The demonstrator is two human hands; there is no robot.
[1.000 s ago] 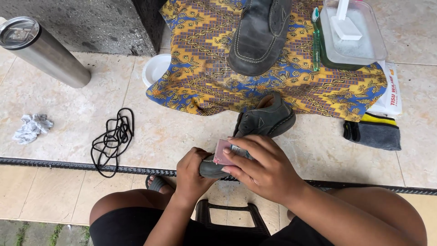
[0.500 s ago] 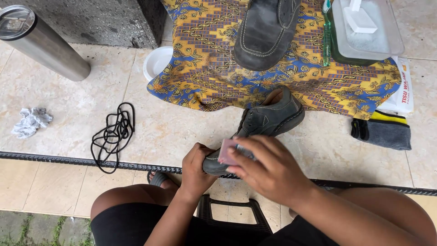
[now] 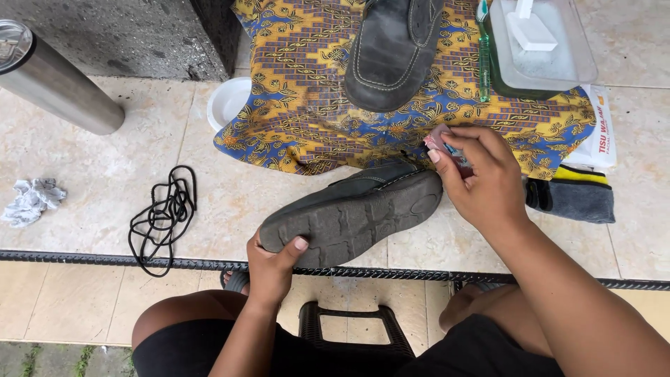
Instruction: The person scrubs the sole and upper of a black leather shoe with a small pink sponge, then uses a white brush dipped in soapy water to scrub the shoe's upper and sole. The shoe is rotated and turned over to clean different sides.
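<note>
Since the earlier frame I see the grey shoe (image 3: 352, 216) turned sole-up and stretched out across the tile, and my right hand (image 3: 480, 174) has lifted off it toward the patterned cloth (image 3: 300, 119). My left hand (image 3: 273, 264) grips the shoe's heel end, thumb pressed on the sole. My right hand's fingers pinch a small pink object (image 3: 441, 143) just beyond the toe; what it is I cannot tell. On the cloth rests the second grey shoe (image 3: 391, 52), beside a green toothbrush (image 3: 483, 56) and a clear container (image 3: 541, 45). Black laces (image 3: 164, 213) lie coiled well to the left, near a crumpled tissue (image 3: 31, 200) and a steel tumbler (image 3: 52, 77).
</note>
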